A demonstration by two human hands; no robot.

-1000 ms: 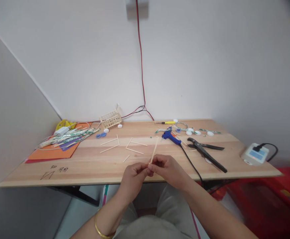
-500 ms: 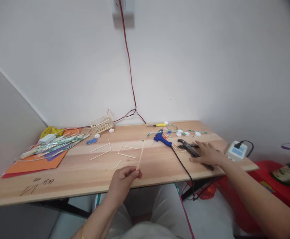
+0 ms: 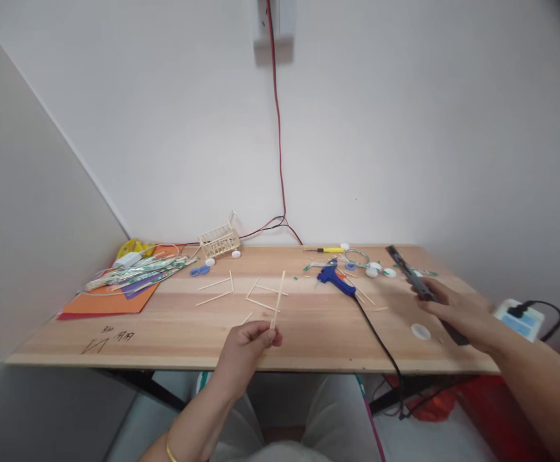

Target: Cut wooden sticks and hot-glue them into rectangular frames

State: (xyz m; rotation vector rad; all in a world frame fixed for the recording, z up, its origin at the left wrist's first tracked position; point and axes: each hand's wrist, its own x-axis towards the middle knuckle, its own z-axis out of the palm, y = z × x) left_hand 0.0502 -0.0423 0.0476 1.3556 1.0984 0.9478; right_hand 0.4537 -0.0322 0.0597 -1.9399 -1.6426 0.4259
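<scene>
Near the table's front edge, my left hand (image 3: 249, 346) pinches the lower end of a thin wooden stick (image 3: 280, 294) that points up and away from me. On the right, my right hand (image 3: 457, 314) is wrapped round dark pliers (image 3: 417, 282), lifted off the tabletop and seen nearly edge-on, so their jaws are hard to make out. Small stick frames lie flat on the wood, one at the left (image 3: 231, 282) and another (image 3: 255, 289) just behind the held stick. A blue glue gun (image 3: 336, 280) rests between my hands, its black cord running over the front edge.
A stick-built cart (image 3: 219, 240) stands at the back near blue wheels (image 3: 199, 271). Wrapped sticks (image 3: 145, 273) lie on orange paper (image 3: 111, 305) at left. A yellow screwdriver (image 3: 330, 250), white discs (image 3: 372, 271) and a plugged-in white box (image 3: 519, 319) are at right.
My right hand has closed round the pliers and raised them from the table, uncovering a pale round disc. My left hand keeps its stick. The whole view has shifted.
</scene>
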